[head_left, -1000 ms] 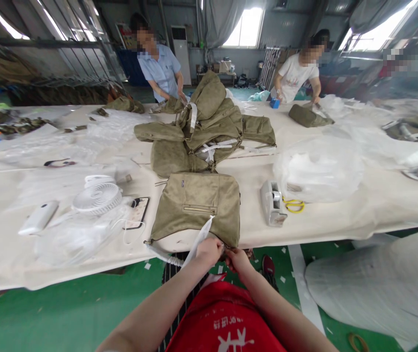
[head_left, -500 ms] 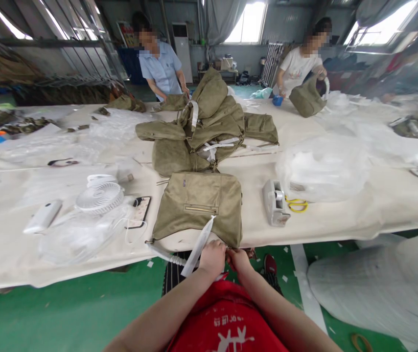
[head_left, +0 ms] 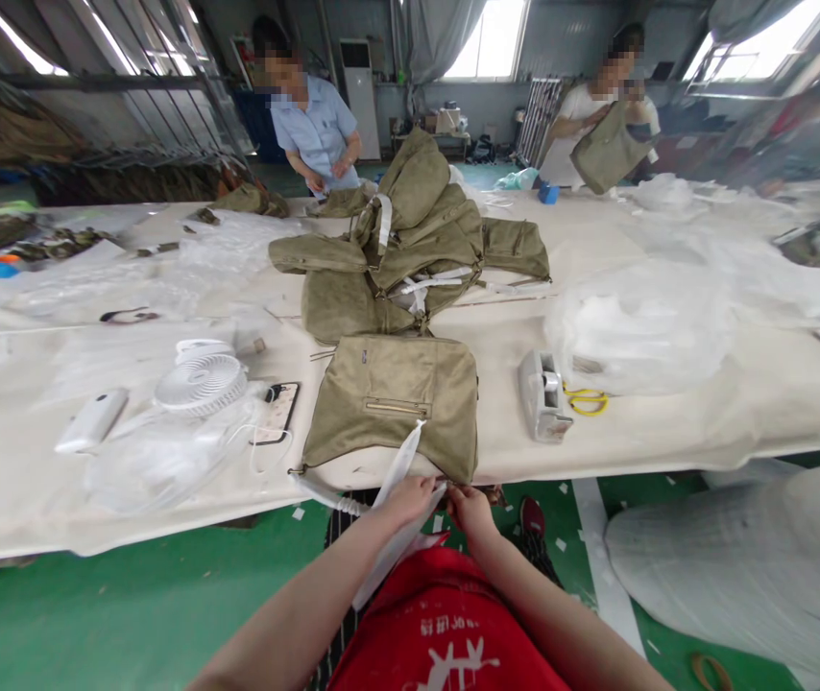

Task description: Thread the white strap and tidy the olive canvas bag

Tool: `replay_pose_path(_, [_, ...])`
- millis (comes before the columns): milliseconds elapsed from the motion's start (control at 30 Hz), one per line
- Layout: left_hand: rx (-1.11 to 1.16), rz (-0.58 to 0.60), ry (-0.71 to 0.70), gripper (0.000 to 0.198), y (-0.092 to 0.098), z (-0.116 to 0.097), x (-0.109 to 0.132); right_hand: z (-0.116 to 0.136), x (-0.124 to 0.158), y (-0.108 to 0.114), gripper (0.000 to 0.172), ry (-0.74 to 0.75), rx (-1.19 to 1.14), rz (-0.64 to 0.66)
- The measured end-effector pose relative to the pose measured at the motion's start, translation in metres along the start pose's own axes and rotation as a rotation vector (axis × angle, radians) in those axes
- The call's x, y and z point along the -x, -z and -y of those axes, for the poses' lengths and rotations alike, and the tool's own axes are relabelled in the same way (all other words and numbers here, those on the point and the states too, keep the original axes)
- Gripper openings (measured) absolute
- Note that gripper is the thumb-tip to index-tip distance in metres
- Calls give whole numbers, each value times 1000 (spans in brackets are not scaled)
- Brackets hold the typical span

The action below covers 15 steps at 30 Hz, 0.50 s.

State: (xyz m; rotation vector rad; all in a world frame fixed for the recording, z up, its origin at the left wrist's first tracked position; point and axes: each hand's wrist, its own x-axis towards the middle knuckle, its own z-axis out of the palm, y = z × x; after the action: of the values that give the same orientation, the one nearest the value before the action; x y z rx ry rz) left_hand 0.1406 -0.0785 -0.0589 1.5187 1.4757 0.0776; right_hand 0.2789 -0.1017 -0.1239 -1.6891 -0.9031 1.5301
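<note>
At the tabletop's near edge: I read the left hand [head_left: 410,499] with fingers [head_left: 425,488] closed tight round a white strap [head_left: 402,461].
Right hand [head_left: 470,509]: thumb and forefinger pinched on the hem of the olive bag [head_left: 390,395], touching the left.
Bag position: flat on the tabletop [head_left: 669,422], hem overhanging toward the body, so the strap end sits within reach.
Surroundings: tape dispenser [head_left: 542,395] and yellow scissors [head_left: 587,401] just right; bag pile [head_left: 410,230] behind.
Obscured: the pinch point itself; I cannot tell whether it is cloth or a fitting.

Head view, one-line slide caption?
Left hand holds a white strap at the olive bag; right hand pinches beside it.
</note>
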Motion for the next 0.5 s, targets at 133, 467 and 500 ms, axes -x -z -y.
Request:
replay_pose_path(133, [296, 203, -23, 60, 0, 14, 0, 3, 4, -2, 40, 8, 50, -27])
replay_pose_path(467, [604, 331, -13, 44, -11, 26, -8, 6, 4, 1, 44, 22, 102, 4])
replay_pose_path(500, [616, 316, -4, 42, -12, 26, -9, 9, 7, 3, 43, 13, 108, 48])
